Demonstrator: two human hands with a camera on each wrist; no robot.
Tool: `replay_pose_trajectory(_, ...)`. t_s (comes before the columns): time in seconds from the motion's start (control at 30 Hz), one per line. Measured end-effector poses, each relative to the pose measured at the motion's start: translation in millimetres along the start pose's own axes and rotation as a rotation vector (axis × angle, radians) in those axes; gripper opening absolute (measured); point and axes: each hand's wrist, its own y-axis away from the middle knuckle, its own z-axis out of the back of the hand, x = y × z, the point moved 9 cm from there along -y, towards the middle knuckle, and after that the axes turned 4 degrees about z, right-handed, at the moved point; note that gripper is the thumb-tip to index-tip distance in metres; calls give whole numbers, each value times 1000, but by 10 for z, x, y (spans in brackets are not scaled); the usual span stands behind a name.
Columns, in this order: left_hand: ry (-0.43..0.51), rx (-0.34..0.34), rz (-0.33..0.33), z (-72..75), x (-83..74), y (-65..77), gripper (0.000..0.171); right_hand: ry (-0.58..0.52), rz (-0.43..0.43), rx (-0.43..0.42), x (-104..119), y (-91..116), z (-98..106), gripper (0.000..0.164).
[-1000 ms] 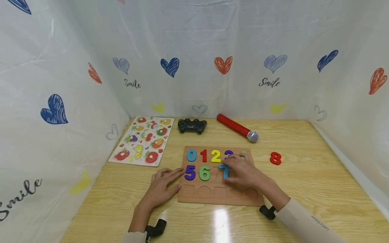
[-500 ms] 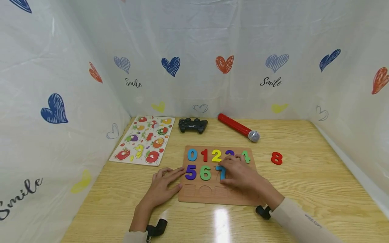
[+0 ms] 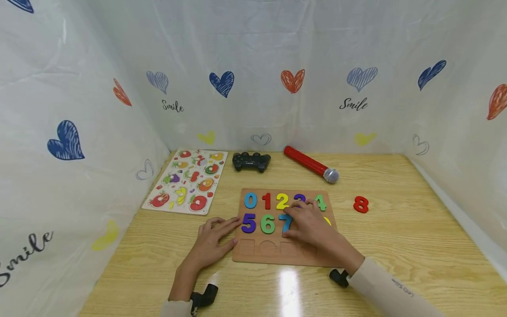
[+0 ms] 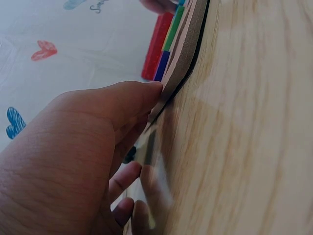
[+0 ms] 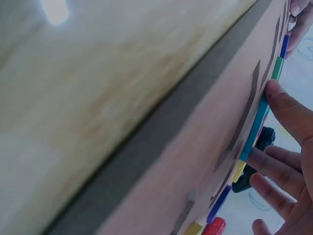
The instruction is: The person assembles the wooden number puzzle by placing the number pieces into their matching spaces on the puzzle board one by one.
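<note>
A wooden number puzzle board lies at mid-table in the head view. My right hand pinches the blue number 7 between thumb and fingers, over the second row beside the green 6. In the right wrist view the thumb touches one end of the blue piece, a finger the other. That hand partly covers the purple 3 and a yellow piece. My left hand rests with extended fingers at the board's left edge, near the purple 5.
A red number 8 lies right of the board. Behind stand a black game controller and a red microphone. A fruit puzzle board lies at back left. Printed white sheeting surrounds the table.
My right hand has slid slightly left with the blue 7, bringing it nearer the green 6. The yellow piece at the right now shows past the hand. My left hand stays put.
</note>
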Motion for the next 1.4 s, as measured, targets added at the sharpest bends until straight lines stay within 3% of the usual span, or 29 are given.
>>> replay_pose_trajectory(0.13, 3, 0, -3, -6, -23, -8, 52, 5, -10, -9, -25, 27, 26, 65)
replay_pose_trajectory(0.3, 1, -10, -3, 11, -29, -3, 52, -54, -4, -31, -90, 122, 129, 58)
replay_pose_trajectory(0.5, -16, -35, -13, 34, -10, 17, 51, -44, 31, -77, -209, 266, 280, 51)
replay_pose_trajectory(0.73, -14, -51, -26, 19, 11, 45, 50, -22, -53, -49, -443, 377, 328, 53)
replay_pose_trajectory(1.03, -15, -50, -27, 13, -9, 46, 51, 33, -94, -59, -686, 489, 400, 52)
replay_pose_trajectory(1.4, -32, -69, -50, 23, -57, 31, 51, 8, -126, -97, -918, 676, 494, 53)
